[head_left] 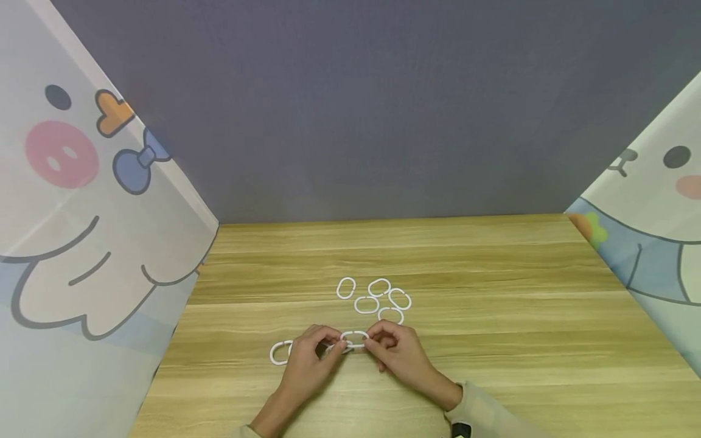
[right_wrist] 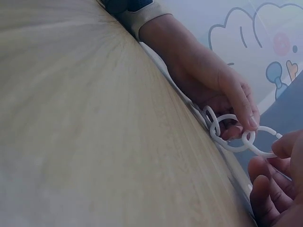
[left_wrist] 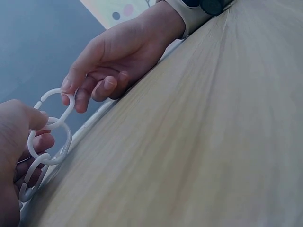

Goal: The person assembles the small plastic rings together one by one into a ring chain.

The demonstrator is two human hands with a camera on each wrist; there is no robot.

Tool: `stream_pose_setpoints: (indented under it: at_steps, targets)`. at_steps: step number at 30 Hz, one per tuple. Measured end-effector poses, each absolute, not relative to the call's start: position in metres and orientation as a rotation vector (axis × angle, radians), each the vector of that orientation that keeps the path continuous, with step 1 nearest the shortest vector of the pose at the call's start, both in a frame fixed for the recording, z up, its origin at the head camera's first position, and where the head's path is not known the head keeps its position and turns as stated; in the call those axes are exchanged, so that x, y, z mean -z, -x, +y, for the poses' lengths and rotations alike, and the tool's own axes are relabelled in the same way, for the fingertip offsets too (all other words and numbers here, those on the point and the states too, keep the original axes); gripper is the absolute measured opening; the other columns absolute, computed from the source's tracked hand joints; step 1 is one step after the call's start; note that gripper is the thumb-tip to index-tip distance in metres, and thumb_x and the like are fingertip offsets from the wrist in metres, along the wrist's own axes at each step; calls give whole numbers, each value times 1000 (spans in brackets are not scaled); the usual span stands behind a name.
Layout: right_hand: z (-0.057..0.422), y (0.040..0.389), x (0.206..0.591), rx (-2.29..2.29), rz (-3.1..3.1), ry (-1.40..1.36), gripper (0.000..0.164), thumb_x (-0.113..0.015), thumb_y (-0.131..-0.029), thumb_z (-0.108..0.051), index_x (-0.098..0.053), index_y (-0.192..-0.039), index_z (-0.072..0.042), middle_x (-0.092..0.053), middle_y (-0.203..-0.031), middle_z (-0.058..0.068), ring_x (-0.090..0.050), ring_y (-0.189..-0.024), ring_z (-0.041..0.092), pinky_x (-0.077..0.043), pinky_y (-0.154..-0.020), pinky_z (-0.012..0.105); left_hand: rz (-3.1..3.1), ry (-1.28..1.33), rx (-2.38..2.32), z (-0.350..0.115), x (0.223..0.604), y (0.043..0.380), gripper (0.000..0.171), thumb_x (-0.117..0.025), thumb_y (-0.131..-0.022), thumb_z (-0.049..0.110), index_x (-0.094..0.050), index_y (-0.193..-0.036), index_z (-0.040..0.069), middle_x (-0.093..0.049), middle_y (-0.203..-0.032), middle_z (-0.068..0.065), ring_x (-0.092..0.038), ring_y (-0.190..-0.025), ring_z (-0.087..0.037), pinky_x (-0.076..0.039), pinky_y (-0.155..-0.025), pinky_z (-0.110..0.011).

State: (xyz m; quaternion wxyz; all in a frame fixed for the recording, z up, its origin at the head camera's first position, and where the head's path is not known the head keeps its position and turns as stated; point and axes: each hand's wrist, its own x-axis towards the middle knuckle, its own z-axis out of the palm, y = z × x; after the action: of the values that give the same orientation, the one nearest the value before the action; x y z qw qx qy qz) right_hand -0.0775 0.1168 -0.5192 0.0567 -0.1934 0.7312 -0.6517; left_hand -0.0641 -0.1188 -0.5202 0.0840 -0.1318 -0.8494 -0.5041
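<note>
My left hand [head_left: 309, 359] and right hand [head_left: 402, 353] meet low over the table near its front. Between them they hold a white plastic oval link [head_left: 358, 346] with a small gap in its side. The right thumb and fingertips pinch its right end. At its left end, the left thumb and finger pinch where it hooks into another link [left_wrist: 69, 137]. In the right wrist view, more joined links [right_wrist: 212, 113] trail beneath the left hand. A chain-end link [head_left: 272, 354] pokes out left of that hand; the links between are partly hidden.
Beyond the hands lie several loose white links, among them one apart on the left [head_left: 338, 289] and one nearest the right hand [head_left: 402, 317]. The wood-grain table [head_left: 493, 274] is bordered by a grey back panel [head_left: 356, 121] and cartoon-printed side panels [head_left: 137, 243].
</note>
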Motion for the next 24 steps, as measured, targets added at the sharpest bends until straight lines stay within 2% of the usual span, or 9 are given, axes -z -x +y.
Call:
stream_pose_setpoints:
  at_steps: [7,18,24]
  targets:
    - [120,78,518,1966,2322,555,6,-80,-99,-1,-76,-104,-1,-69,-68,11,-55,-51,-1,-50,-45,20,-2530,368,1546,-119,520,65,11,-89,-94,14,-81,-96,20,-71,-93,17,-66,-88,-6,-60,-80,-27]
    - [133,83,520,1973,2499,527,9,-82,-97,3,-80,-102,-4,-61,-61,-2,-51,-50,-3,-44,-42,19,-2551,330,1542,-120,519,65,11,-89,-94,14,-81,-95,21,-73,-92,17,-67,-87,-5,-60,-81,-28]
    - [146,89,521,1952,2702,650,19,-87,-90,7,-81,-99,-8,-70,-73,1,-49,-55,-3,-41,-43,18,-2553,327,1543,-120,519,65,11,-90,-93,14,-82,-95,21,-73,-93,16,-67,-87,-5,-60,-81,-28]
